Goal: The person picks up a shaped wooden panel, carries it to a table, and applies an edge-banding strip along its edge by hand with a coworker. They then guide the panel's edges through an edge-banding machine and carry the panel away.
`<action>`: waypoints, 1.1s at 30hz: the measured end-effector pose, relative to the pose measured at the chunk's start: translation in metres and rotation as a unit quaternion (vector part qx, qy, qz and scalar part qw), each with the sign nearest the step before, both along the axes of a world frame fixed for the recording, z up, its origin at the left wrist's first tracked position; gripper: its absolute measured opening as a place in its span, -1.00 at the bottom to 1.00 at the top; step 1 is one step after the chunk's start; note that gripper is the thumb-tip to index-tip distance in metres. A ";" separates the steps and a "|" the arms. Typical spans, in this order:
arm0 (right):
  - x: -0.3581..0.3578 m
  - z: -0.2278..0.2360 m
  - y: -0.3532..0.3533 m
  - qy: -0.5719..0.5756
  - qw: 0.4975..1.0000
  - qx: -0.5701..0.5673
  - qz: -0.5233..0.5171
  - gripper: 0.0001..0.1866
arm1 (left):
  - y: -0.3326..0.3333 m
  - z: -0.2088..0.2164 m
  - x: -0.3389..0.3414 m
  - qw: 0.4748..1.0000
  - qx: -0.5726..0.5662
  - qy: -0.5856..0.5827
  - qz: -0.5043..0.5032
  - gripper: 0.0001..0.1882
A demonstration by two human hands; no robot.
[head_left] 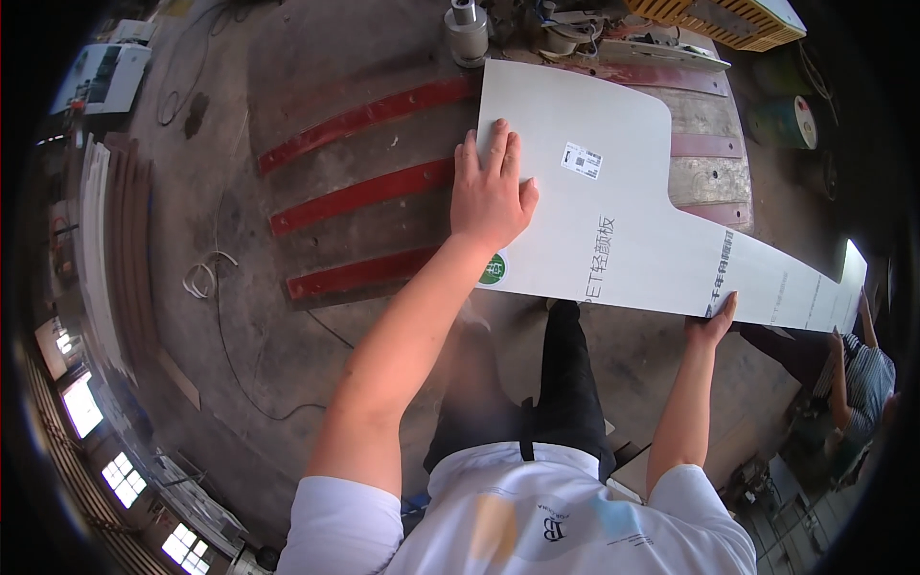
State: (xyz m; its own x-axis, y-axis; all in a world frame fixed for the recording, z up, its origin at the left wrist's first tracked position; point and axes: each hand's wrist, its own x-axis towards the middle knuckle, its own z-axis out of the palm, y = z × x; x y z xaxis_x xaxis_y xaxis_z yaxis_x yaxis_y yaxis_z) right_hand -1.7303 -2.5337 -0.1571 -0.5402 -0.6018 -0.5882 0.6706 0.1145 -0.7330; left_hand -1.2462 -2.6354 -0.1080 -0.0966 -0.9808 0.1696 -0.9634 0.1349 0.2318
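Note:
A large white board with a stepped outline lies partly over a worktable fitted with red strips. It carries a small printed label, a round green sticker and printed lettering. My left hand rests flat on the board's left part, fingers spread, fingertips near its left edge. With the thumb on top, my right hand grips the near edge of the narrower right part; the fingers beneath are hidden. At the far right end, another person in a striped top has hands at the board's edge.
A metal cylindrical machine part stands at the table's far side, beside other machinery. A yellow slatted crate and a drum are at far right. Long panels are stacked at left. A cable crosses the floor.

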 end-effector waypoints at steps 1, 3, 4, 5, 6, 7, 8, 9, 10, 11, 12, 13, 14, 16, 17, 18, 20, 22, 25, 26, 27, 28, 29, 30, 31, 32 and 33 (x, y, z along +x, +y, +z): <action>0.002 -0.001 0.000 -0.005 1.000 -0.019 0.003 -0.47 | 0.002 -0.001 0.001 1.000 -0.003 0.013 -0.004 -0.30; 0.005 -0.002 -0.001 -0.007 1.000 -0.016 0.006 -0.47 | 0.002 -0.005 0.004 1.000 -0.007 0.024 -0.009 -0.29; 0.006 0.000 -0.001 -0.006 1.000 -0.012 0.011 -0.47 | 0.003 -0.005 0.005 1.000 -0.016 0.025 -0.008 -0.29; 0.008 0.002 -0.002 -0.007 1.000 -0.011 0.010 -0.47 | 0.003 -0.005 0.005 0.999 -0.025 0.027 -0.006 -0.29; 0.010 0.003 -0.002 -0.006 1.000 -0.007 0.004 -0.46 | 0.003 -0.006 0.004 0.999 -0.024 0.026 -0.006 -0.29; 0.009 0.003 -0.002 -0.004 1.000 -0.003 -0.001 -0.46 | 0.001 -0.005 0.003 0.999 -0.022 0.026 -0.007 -0.29; 0.009 0.004 -0.001 -0.003 1.000 -0.003 -0.001 -0.46 | 0.000 -0.005 0.001 0.999 -0.020 0.026 -0.007 -0.29; 0.008 0.006 0.000 -0.004 1.000 -0.010 0.007 -0.46 | 0.001 -0.004 0.001 0.999 -0.020 0.026 -0.007 -0.29; 0.006 0.006 0.000 -0.005 1.000 -0.017 0.015 -0.46 | 0.001 -0.005 0.001 0.999 -0.017 0.030 -0.004 -0.29; 0.004 0.007 -0.001 -0.005 1.000 -0.018 0.015 -0.46 | 0.001 -0.005 0.001 0.999 -0.014 0.034 -0.001 -0.29; 0.002 0.008 -0.003 0.002 1.000 0.002 -0.006 -0.46 | 0.001 -0.006 0.002 0.999 -0.015 0.035 -0.001 -0.29; 0.002 0.008 -0.005 0.006 0.999 0.024 -0.027 -0.46 | 0.001 -0.006 0.004 0.999 -0.019 0.028 0.000 -0.29; -0.001 0.011 -0.007 0.005 0.999 0.024 -0.026 -0.46 | 0.002 -0.005 0.006 1.000 -0.023 0.020 0.002 -0.28; -0.011 0.017 -0.013 -0.029 0.996 0.066 -0.054 -0.44 | 0.003 -0.004 0.007 1.000 -0.013 0.019 0.004 -0.28; -0.029 0.011 -0.012 -0.027 0.996 0.065 -0.056 -0.44 | 0.002 -0.003 0.003 1.000 -0.006 0.024 0.002 -0.27; -0.045 0.003 -0.012 -0.016 0.998 0.049 -0.042 -0.45 | 0.000 -0.002 0.001 1.000 -0.007 0.027 0.000 -0.27; -0.056 -0.009 -0.010 -0.008 0.999 0.033 -0.027 -0.45 | -0.001 -0.001 -0.001 1.000 -0.029 -0.004 0.005 -0.30; -0.060 -0.016 -0.007 -0.010 0.999 0.006 -0.031 -0.47 | 0.002 -0.001 0.000 1.000 -0.029 0.009 -0.005 -0.33; -0.055 -0.019 -0.011 -0.017 0.999 0.002 -0.045 -0.49 | 0.005 0.000 0.004 0.999 -0.030 0.038 -0.023 -0.41; -0.052 -0.018 -0.012 -0.019 0.999 0.001 -0.044 -0.49 | 0.006 0.000 0.005 0.998 -0.030 0.055 -0.031 -0.45; -0.050 -0.016 -0.013 -0.023 0.998 0.003 -0.051 -0.49 | 0.006 0.000 0.007 0.998 -0.031 0.053 -0.030 -0.45; -0.053 -0.017 -0.012 -0.025 0.998 0.004 -0.058 -0.49 | 0.006 -0.001 0.006 0.997 -0.042 0.054 -0.041 -0.46; -0.055 -0.017 -0.011 -0.024 0.998 0.004 -0.057 -0.49 | 0.007 -0.002 0.006 0.996 -0.054 0.055 -0.052 -0.48; -0.058 -0.018 -0.011 -0.032 0.998 -0.010 -0.058 -0.49 | 0.009 -0.002 0.005 0.996 -0.054 0.056 -0.051 -0.48; -0.056 -0.019 -0.012 -0.042 0.997 -0.024 -0.058 -0.49 | 0.010 -0.002 0.006 0.997 -0.043 0.048 -0.053 -0.46; -0.055 -0.019 -0.014 -0.042 0.997 -0.024 -0.057 -0.49 | 0.012 -0.002 0.006 0.997 -0.031 0.040 -0.055 -0.44; -0.054 -0.018 -0.016 -0.042 0.997 -0.024 -0.058 -0.49 | 0.017 -0.001 0.006 0.997 -0.031 0.039 -0.054 -0.44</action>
